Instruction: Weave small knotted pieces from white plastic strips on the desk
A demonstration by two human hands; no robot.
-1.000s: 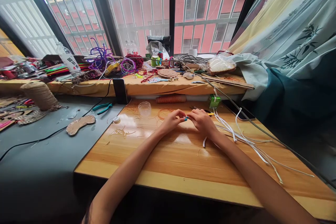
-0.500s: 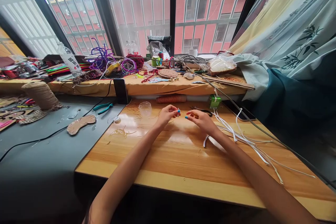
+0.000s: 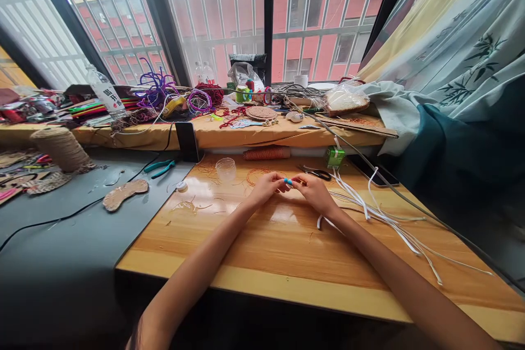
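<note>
1. While the clear plastic cup [image 3: 225,170] is standing on the wooden table [image 3: 262,257], I am working to its right and slightly nearer to me.
2. My left hand [image 3: 266,188] is pinching narrowly, fingertips drawn in on a small piece [image 3: 290,185]; my right hand [image 3: 315,192] is gripping just as narrowly from the other side. My fingers are hiding most of the piece, so I am not managing to tell its shape.
3. Judging by the loose clippings [image 3: 191,206] that are lying nearer than the cup and to its left, some cutting is probably behind me. The handling itself is looking unfinished, since both hands are holding on; how much is remaining, I cannot tell.
4. An orange coil [image 3: 257,176] is lying just right of the cup, and an orange spool [image 3: 266,153] is resting behind and to the right, with plenty of strand showing.
5. As for containers, the cup is letting light through, but I cannot tell what, if anything, it is holding. Well to its right, a green carton [image 3: 335,157] is keeping its contents hidden. Farther back and right of the cup, a plastic bag [image 3: 346,99] is wrapping something pale and brown-edged.
</note>
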